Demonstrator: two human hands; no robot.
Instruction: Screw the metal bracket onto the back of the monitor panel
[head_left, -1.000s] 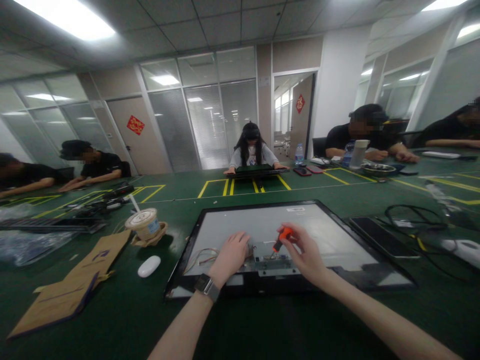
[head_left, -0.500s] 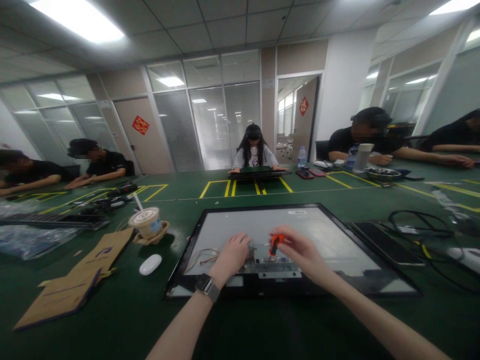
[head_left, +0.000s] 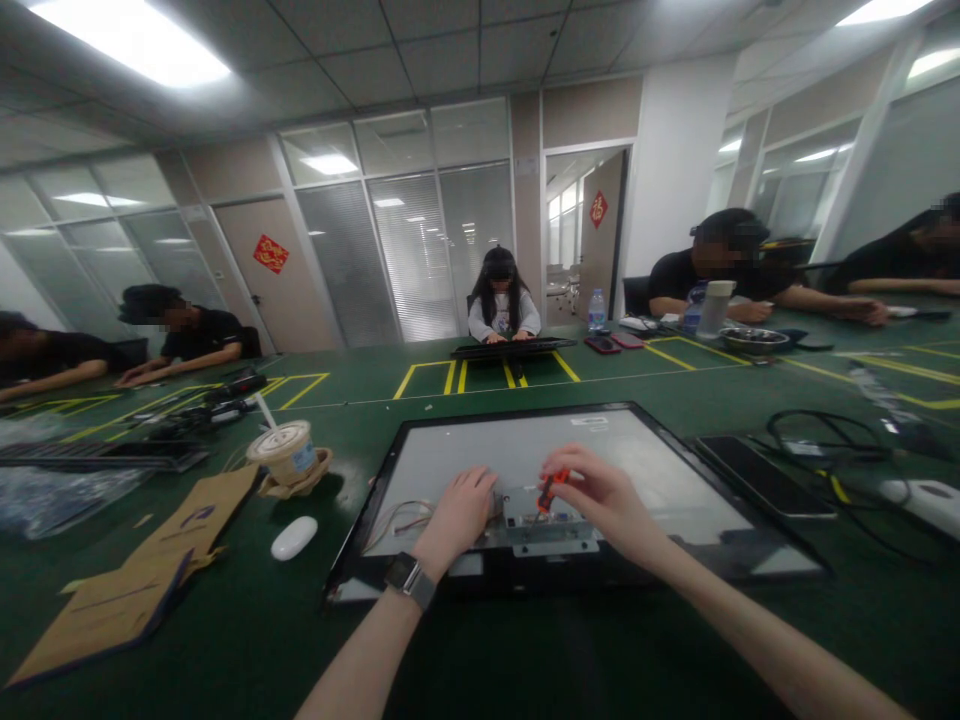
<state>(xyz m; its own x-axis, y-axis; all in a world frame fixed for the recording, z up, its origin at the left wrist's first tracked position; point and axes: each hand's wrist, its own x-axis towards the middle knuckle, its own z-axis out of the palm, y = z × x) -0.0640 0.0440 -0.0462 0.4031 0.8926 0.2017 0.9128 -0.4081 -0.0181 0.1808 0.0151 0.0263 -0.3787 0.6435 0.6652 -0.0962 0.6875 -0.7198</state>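
A flat screen panel [head_left: 420, 445] lies back side up before me, with a black frame around a pale grey sheet. Near its front edge sits a metal bracket [head_left: 555, 549] carrying a circuit board. My right hand [head_left: 611, 505] pinches an orange-and-black screwdriver [head_left: 553, 490], tilted with its lower end towards the board; its tip is too small to make out. Just left of the bracket, my left hand [head_left: 459, 512] rests on the panel with fingers stretched forward, palm hidden. Thin wires [head_left: 401, 517] run out beside that hand. A watch [head_left: 410, 580] is on the left wrist.
Left of the panel are a white case [head_left: 294, 538], a drink cup [head_left: 283, 455] in a cardboard holder and flattened brown cardboard [head_left: 142, 580]. On the right lie a black phone-like slab [head_left: 761, 475] and black cables [head_left: 832, 430]. Several people sit around the green table.
My view has shifted slightly, so the scene sits a little further left. The screwdriver's handle is more covered by my right fingers. My left hand stays beside the bracket.
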